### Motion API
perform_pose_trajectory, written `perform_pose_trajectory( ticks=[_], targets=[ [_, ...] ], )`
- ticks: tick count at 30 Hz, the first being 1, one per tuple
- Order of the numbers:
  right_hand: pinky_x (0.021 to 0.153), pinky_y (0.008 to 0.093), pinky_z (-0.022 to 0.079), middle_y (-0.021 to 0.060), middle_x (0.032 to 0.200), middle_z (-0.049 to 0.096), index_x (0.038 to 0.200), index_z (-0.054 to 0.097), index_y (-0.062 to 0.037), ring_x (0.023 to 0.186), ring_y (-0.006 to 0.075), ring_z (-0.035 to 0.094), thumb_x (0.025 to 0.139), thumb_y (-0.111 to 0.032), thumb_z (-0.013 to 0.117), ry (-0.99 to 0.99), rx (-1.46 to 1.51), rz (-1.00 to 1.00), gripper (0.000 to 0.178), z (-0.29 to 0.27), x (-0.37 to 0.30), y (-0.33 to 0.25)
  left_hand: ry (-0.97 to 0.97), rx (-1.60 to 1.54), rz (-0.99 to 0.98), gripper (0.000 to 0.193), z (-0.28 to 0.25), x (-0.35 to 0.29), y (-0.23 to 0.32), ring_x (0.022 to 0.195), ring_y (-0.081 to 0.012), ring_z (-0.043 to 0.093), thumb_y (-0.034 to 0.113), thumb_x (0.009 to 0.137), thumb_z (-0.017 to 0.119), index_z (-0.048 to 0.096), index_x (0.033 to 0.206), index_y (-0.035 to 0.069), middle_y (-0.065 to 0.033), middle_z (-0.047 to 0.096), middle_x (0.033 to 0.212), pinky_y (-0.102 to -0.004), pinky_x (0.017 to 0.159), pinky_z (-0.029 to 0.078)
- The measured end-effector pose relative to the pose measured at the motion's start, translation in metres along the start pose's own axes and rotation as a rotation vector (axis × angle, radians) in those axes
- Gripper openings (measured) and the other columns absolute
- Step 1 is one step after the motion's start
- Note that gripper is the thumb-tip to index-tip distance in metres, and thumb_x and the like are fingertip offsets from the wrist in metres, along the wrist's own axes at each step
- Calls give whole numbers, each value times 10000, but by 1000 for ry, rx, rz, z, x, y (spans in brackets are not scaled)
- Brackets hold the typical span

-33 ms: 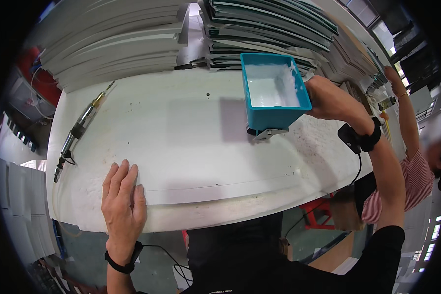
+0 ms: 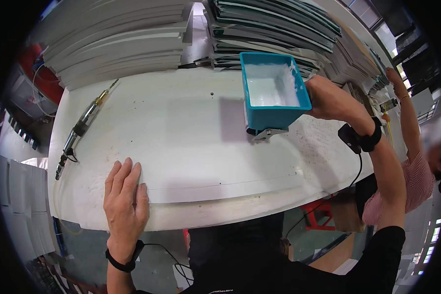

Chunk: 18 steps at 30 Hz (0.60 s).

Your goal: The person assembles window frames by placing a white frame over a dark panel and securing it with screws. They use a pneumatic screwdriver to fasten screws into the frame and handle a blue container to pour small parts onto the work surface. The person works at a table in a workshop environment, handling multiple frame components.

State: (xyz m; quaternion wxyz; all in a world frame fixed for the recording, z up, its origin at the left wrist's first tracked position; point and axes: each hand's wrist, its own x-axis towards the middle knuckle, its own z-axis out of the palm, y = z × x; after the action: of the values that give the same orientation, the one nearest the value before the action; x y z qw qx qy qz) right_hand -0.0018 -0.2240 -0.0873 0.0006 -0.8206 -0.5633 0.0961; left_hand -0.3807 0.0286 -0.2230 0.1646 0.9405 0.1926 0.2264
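Note:
My right hand (image 2: 328, 100) is closed around the far right side of a teal box-shaped glue roller (image 2: 279, 116); its fingers are mostly hidden behind the box. White, glue-like paste (image 2: 267, 88) lies inside and smears the inner walls. A metal bracket (image 2: 270, 134) shows under the box, which casts a shadow on a white sheet (image 2: 181, 132). Flat on the near left of that sheet rests my left hand (image 2: 126, 198), fingers stretched out and holding nothing.
A pen-shaped air screwdriver (image 2: 81, 128) lies on the table's left. White sheets (image 2: 127, 44) and dark-edged boards (image 2: 274, 29) are stacked along the back. At the right, another person's arm (image 2: 409, 112) reaches forward. A red stool (image 2: 318, 213) stands below the table edge.
The table, stacks and my left hand appear slightly farther right in the picture. My right hand and the glue roller keep almost the same place in view.

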Motion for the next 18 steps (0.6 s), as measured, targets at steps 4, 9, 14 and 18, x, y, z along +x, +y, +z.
perform_pose_trajectory(
  ticks=[4, 9, 14, 18],
  targets=[
    [696, 406, 539, 161, 794, 747, 953, 784, -17, 674, 325, 686, 841, -207, 861, -21, -18, -14, 234, 0, 27, -33, 15, -16, 30, 403, -3, -2, -6, 1319, -436, 567, 67, 899, 661, 694, 1298, 18, -203, 655, 1373, -475, 1090, 477],
    [706, 427, 517, 152, 761, 726, 943, 769, -11, 704, 325, 680, 860, -227, 844, -70, 88, -27, 243, 1, 75, -92, 18, -41, 31, 411, -5, -5, -10, 1305, -439, 570, 82, 899, 643, 691, 1304, 28, -209, 651, 1380, -483, 1095, 469],
    [748, 456, 530, 188, 768, 713, 925, 756, 7, 778, 357, 696, 861, -321, 842, -20, 66, -61, 345, 8, 117, -129, 36, -33, 72, 426, -5, -5, -12, 1296, -429, 564, 104, 897, 695, 680, 1316, 30, -186, 651, 1374, -467, 1080, 488],
    [697, 415, 515, 176, 741, 700, 987, 754, 25, 697, 315, 667, 847, -287, 857, 79, 107, -139, 357, 17, 149, -154, 37, -32, 83, 419, -6, -6, -10, 1294, -427, 560, 84, 895, 688, 677, 1309, 23, -184, 652, 1366, -465, 1070, 493]
  ],
)
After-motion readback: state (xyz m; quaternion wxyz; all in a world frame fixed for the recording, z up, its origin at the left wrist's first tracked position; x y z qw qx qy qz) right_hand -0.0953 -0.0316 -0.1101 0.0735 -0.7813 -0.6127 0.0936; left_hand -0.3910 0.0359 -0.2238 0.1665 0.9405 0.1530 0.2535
